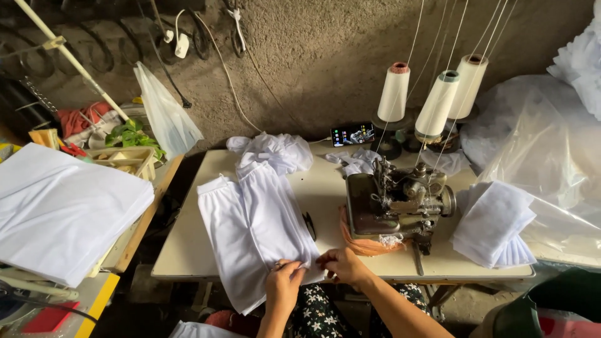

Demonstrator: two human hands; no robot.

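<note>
Both hands, left hand (283, 283) and right hand (341, 265), pinch the near edge of a long white fabric piece (253, 228) on the cream table (188, 250), beside the grey overlock sewing machine (394, 203) under three white thread cones (438, 100).

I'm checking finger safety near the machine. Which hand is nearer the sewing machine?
The right hand. It pinches the white fabric at the table edge, just below the sewing machine. The left hand grips the same fabric farther to the left, away from the machine.

Sewing table (188, 250) — white garment (250, 225), overlock machine (394, 203) (fabric stack (491, 225) beside).
</note>
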